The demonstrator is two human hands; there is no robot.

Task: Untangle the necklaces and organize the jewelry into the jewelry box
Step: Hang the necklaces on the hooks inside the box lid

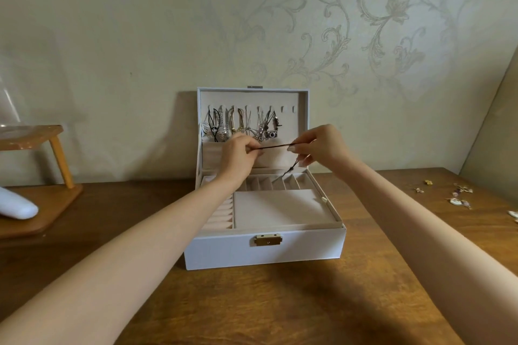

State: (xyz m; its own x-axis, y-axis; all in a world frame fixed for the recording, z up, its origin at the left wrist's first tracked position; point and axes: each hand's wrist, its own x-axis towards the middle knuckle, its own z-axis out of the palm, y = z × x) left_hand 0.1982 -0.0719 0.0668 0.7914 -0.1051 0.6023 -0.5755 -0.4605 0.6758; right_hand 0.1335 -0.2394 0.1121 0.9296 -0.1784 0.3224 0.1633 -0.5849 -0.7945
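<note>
Two bare hands were raised over the open jewelry box (263,252), which sat on the wooden worktop (252,302) with its lid (252,98) standing upright against the patterned wall. The left hand (241,150) and the right hand (316,145) each had a narrow fingertip grip on a dark cord necklace (276,146), which was stretched almost level between them in front of the lid's lower pocket. A loose tail of the cord hung from the right hand and slanted down toward the narrow rear slots (280,182) of the tray; whether its pale end touched them could not be told. Several hung necklaces (241,123), dark, silver and gold, dangled in a row from the hooks inside the lid, while the two hooks farthest right were bare. A flat beige pad (280,209) covered the tray's front right, with ring rolls (220,214) just left of it and a gold clasp (267,240) on the front wall. Small loose pieces of jewelry (457,196) lay scattered well to the right on the worktop, and a wooden stand (36,213) stood far left
</note>
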